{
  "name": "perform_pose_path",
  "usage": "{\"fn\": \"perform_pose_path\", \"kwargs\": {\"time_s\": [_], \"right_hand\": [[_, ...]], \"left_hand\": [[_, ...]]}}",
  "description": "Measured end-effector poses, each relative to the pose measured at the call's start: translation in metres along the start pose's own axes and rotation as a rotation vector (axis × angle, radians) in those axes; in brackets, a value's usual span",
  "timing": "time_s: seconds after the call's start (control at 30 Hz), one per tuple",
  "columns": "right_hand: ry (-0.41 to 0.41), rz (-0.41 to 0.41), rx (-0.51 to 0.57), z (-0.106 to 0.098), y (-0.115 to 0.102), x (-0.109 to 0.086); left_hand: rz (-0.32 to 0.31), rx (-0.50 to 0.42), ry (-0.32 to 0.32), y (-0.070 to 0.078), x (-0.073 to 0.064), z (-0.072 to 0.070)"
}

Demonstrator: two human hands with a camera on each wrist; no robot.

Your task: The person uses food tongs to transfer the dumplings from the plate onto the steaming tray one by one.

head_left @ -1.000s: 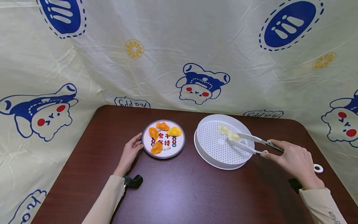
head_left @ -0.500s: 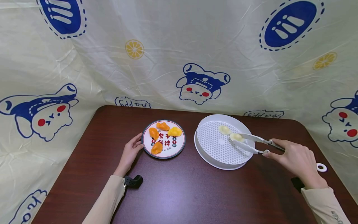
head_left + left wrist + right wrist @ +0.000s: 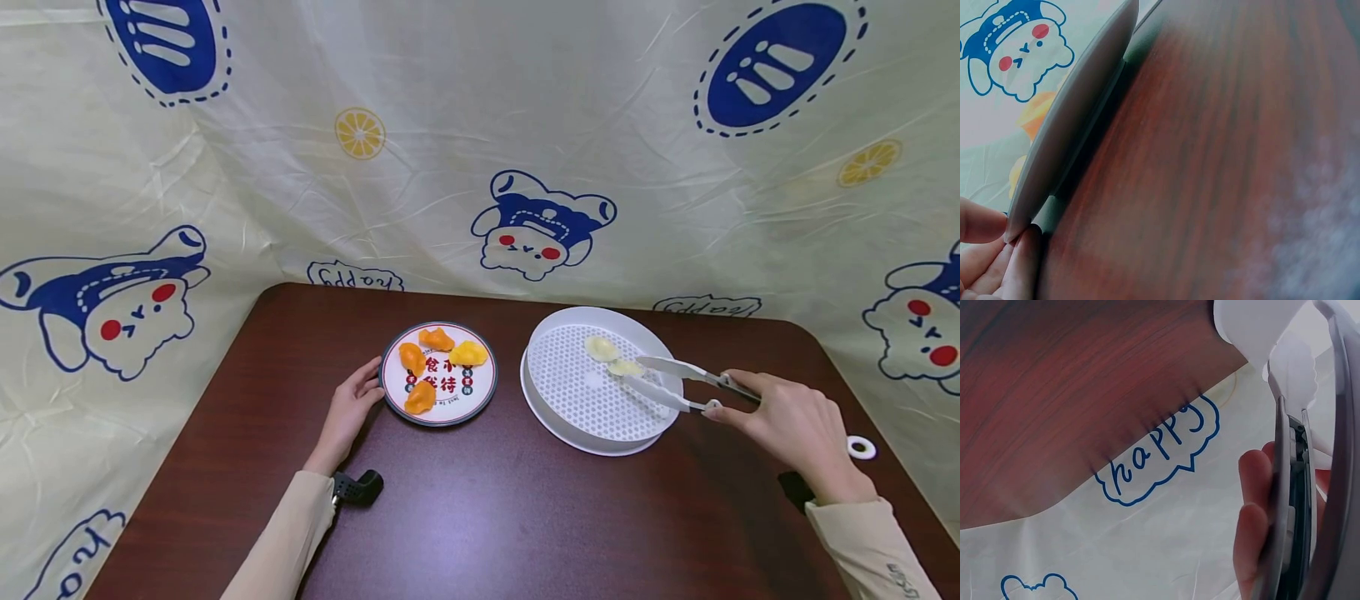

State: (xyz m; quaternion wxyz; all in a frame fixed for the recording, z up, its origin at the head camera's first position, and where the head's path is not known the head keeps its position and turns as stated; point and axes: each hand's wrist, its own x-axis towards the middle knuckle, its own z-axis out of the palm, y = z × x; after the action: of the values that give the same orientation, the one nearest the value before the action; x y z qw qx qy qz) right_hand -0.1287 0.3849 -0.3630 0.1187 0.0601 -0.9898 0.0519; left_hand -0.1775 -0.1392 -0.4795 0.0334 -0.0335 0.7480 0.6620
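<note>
at frame ctr-right, r. hand [image 3: 801, 432] grips tongs [image 3: 678, 369] by pale piece [image 3: 624, 367], prob. placing it (contact unclear); l. hand [image 3: 351, 408] pinches plate [image 3: 468, 402]; next: spread tongs, lift clear.

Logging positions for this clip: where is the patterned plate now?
In the head view, the plate sits left of the white tray, its rim pinched by the left hand.
</note>
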Motion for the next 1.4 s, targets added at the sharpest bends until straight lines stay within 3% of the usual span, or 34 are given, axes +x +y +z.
{"fn": "perform_pose_path", "kwargs": {"time_s": [0.47, 0.83, 1.4], "right_hand": [[0.000, 0.020, 0.023, -0.001, -0.005, 0.001], [0.037, -0.012, 0.059, 0.000, -0.017, 0.004], [0.135, -0.199, 0.130, 0.008, -0.077, 0.023]], "left_hand": [[-0.016, 0.003, -0.003, 0.000, 0.002, 0.000], [-0.024, 0.006, -0.003, -0.001, 0.002, 0.000], [-0.018, 0.013, -0.003, 0.000, 0.002, 0.000]]}}
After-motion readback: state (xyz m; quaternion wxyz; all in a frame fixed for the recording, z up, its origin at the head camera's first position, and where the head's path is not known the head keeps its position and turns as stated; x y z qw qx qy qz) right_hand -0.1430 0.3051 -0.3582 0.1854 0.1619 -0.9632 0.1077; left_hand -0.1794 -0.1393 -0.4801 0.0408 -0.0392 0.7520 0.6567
